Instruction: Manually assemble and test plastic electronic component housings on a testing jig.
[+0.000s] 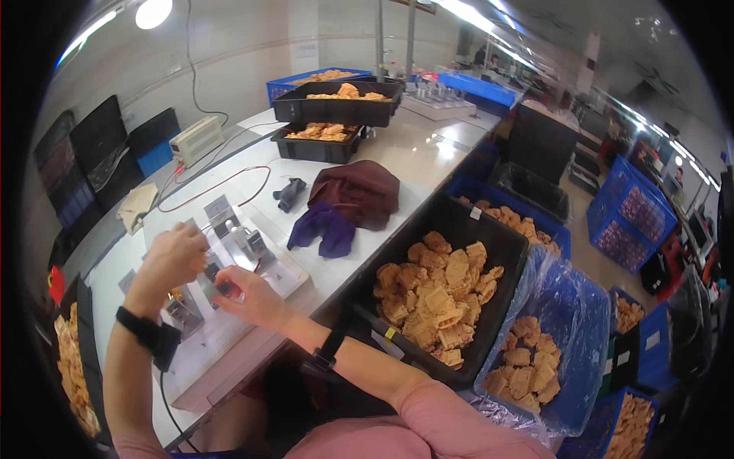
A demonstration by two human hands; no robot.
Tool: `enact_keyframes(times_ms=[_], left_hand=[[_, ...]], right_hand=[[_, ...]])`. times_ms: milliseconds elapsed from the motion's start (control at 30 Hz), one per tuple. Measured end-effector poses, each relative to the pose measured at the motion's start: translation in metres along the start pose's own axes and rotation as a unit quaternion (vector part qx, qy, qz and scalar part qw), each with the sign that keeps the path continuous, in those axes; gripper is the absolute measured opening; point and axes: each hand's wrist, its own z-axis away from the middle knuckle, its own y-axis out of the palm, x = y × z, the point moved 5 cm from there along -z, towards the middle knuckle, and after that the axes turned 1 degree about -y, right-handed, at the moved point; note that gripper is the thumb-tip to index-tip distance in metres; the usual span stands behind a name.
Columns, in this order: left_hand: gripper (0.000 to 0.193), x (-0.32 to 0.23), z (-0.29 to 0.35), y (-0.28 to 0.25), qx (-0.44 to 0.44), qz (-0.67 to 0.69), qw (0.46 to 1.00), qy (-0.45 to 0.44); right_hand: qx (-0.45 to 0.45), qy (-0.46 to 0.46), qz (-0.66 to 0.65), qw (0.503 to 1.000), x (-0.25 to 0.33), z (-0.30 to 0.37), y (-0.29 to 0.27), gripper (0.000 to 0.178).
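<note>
The right hand [256, 300] curls at a small dark piece [225, 288] (pinched or merely touched, I cannot tell); the left hand's [174, 258] grip is hidden. The step looks like two-handed work among the metal fixtures [256, 243], the next move calling for steady fingers; the piece sits at the right fingertips, between the white base's [286, 277] near and far edges
</note>
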Motion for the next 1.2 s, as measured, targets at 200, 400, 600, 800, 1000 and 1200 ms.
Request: enact_keyframes(times_ms=[200, 400, 600, 800, 1000, 1200], left_hand=[[0.04, -0.026, 0.047, -0.078, -0.173, 0.219, 0.96, -0.007], [0.046, -0.11, 0.084, 0.002, -0.071, 0.659, 0.745, -0.076], [0.05, -0.146, 0.089, 0.045, -0.087, 0.224, 0.965, 0.108], [0.043, -0.17, 0.108, 0.032, -0.098, 0.094, 0.977, 0.164], [0.046, -0.171, 0.105, 0.039, -0.05, 0.049, 0.989, 0.132], [0.042, -0.161, 0.109, 0.045, -0.058, 0.018, 0.989, 0.138]], right_hand=[[-0.128, -0.102, 0.021, 0.986, 0.034, 0.011, -0.024, 0.051], [0.013, -0.014, 0.051, 0.999, 0.06, 0.069, -0.069, 0.054], [-0.199, 0.154, 0.273, 0.928, 0.112, 0.233, -0.211, 0.053], [-0.596, 0.291, 0.24, 0.709, 0.246, 0.514, -0.313, 0.045], [-0.778, 0.047, 0.565, 0.27, 0.465, 0.805, -0.294, 0.042], [-0.833, 0.188, 0.485, 0.187, 0.485, 0.899, -0.261, 0.04]])
